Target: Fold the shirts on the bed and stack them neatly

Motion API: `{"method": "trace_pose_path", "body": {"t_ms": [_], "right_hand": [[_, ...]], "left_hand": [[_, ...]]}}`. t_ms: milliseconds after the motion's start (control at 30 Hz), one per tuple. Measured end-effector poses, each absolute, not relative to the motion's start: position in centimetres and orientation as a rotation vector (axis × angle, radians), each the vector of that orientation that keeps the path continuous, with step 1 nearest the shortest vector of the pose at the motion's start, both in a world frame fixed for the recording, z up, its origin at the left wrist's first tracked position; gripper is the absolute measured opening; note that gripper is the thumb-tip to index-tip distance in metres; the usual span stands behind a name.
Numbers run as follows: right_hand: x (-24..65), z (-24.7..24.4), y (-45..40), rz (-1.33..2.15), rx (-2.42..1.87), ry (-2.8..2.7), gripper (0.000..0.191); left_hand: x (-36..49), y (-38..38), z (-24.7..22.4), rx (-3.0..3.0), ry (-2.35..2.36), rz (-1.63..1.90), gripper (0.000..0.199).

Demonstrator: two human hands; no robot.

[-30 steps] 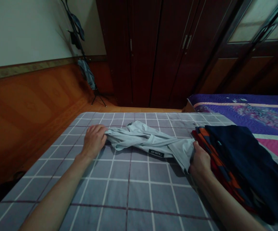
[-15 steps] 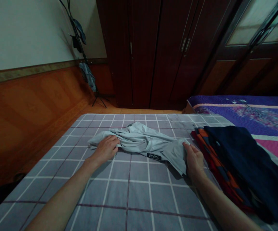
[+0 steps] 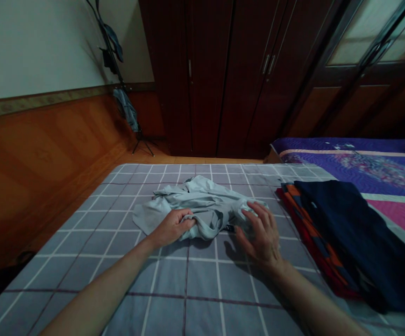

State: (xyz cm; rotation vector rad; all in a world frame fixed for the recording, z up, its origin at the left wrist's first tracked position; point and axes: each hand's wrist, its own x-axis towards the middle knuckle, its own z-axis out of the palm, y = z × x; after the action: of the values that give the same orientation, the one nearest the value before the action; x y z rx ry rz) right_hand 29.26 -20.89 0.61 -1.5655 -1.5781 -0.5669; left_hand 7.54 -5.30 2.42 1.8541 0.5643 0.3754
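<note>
Head view: my left hand is the one in firm contact, its thumb and fingers closed together on a rolled edge of the pale grey garment. The bunched cloth lies just beyond those fingers, with one loose flap reaching out past them to the left and a looped fold hanging open just to their right. Its long axis runs crosswise, from beyond my left fingertips over to my right hand, rather than pointing away from me.

My right hand holds nothing that I can see: thumb well apart from the fingers, which are spread and curved over the garment's right end. Whether their tips touch the cloth I cannot tell. A dark label peeks out between my two hands, partly covered.

As for room, the checked cover stretches back toward me between my forearms, and leftward from my left fingers to its side edge, well apart. Its far edge runs beyond the garment. Tightest is the right: a pile of folded clothes sits near my right hand, only a strip of checks between.
</note>
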Motion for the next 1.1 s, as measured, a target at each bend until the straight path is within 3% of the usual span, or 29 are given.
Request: {"method": "trace_pose_path", "body": {"t_ms": [133, 267, 333, 400, 433, 533, 667, 767, 933, 1033, 1100], "right_hand": [[27.5, 0.9, -21.7, -0.509, -1.451, -1.7, 0.078], [25.1, 0.8, -22.3, 0.118, -1.427, -1.894, 0.087], [24.1, 1.0, -22.2, 0.441, -1.452, -1.879, 0.073], [23.6, 1.2, -21.9, 0.744, -1.477, -1.745, 0.034], [23.6, 1.2, -21.6, 0.879, -1.485, -1.609, 0.028], [24.4, 1.2, -20.9, 1.103, -1.436, -1.026, 0.036], [25.7, 1.2, -20.6, 1.036, -1.362, -0.628, 0.035], [25.9, 1.4, -20.9, 0.836, -1.414, -0.728, 0.034], [25.3, 1.4, -21.7, 0.464, -1.533, -1.144, 0.063], [25.0, 1.3, -21.8, 0.506, -1.633, -1.33, 0.067], [24.8, 1.4, -21.6, 0.582, -1.687, -1.459, 0.058]], "left_hand": [[8.3, -6.0, 1.4, 1.86, 0.557, 0.372, 0.03], [8.4, -8.1, 2.1, 1.918, 0.48, 0.331, 0.03], [8.4, -9.0, 2.7, 1.949, 0.436, 0.295, 0.03], [8.2, -9.2, 3.0, 1.952, 0.4, 0.221, 0.029], [8.1, -9.1, 3.2, 1.95, 0.385, 0.176, 0.028], [7.7, -7.7, 3.4, 2.077, 0.373, 0.117, 0.029], [7.4, -6.0, 3.4, 2.253, 0.523, 0.273, 0.008], [7.4, -6.1, 3.3, 2.173, 0.533, 0.33, 0.018], [7.7, -7.7, 3.3, 2.231, 0.446, 0.229, 0.032], [7.9, -8.4, 3.3, 2.295, 0.407, 0.189, 0.03], [7.9, -8.6, 3.4, 2.279, 0.38, 0.212, 0.027]]}}
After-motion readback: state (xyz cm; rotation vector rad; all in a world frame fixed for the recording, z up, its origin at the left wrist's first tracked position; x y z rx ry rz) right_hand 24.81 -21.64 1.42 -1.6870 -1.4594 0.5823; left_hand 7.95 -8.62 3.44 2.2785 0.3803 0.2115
